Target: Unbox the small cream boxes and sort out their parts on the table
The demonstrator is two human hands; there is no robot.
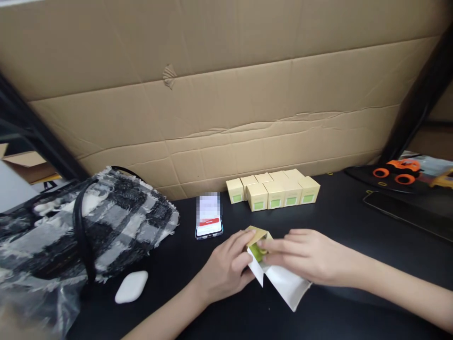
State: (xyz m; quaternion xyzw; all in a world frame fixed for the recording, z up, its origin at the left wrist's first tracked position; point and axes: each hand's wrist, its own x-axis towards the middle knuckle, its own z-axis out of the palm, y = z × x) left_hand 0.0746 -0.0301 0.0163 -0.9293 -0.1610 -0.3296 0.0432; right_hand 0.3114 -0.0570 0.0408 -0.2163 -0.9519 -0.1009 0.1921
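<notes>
A small yellow-gold box (257, 232) is tilted above the black table, its white-lined flaps spread open toward me. My left hand (226, 264) is closed around the box's left side. A green object (255, 253) shows inside the opening; its kind is not clear. Thumb and fingers of my right hand (311, 257) reach into the opening and pinch at this green object. The long white flap (290, 289) hangs below my right hand.
Behind the hands stand several closed yellow boxes (276, 191) with green labels. A lit phone (209, 226), a white rounded item (131, 286) and a checked fringed bag (123, 212) are left. An orange toy car (401, 171) and a dark flat device (406, 215) lie right. Cardboard (226, 104) walls the back.
</notes>
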